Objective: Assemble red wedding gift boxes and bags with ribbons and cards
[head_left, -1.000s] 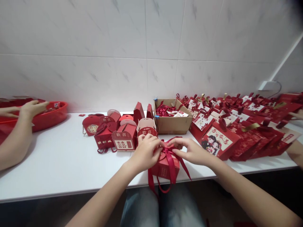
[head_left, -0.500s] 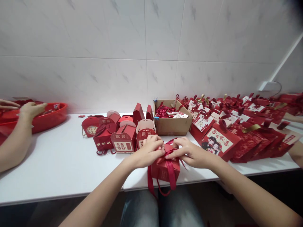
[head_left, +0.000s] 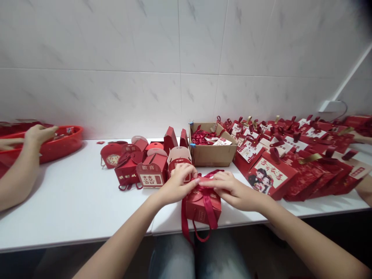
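On the white table before me stands a small red gift box (head_left: 197, 209) with a curved top flap. Dark red satin ribbon (head_left: 209, 211) runs down its front, and its ends, with a cord loop, hang past the table edge. My left hand (head_left: 180, 183) is closed in a pinch at the ribbon on top of the box. From the other side my right hand (head_left: 232, 190) meets it, index finger stretched leftward, fingers closed over the ribbon. The fingertips touch or nearly touch, partly hiding the ribbon and the box top.
Several red gift boxes (head_left: 151, 170) stand left of my hands. Behind is a cardboard box (head_left: 213, 155) of ribbons and cards. Rows of red packed boxes (head_left: 270, 174) fill the right side. At far left, another person's hands (head_left: 37, 137) are over a red basin (head_left: 62, 149).
My right fingers have straightened and shifted left across the box top toward my left fingertips. My left hand has moved slightly. The other person's farther hand has lowered into the basin.
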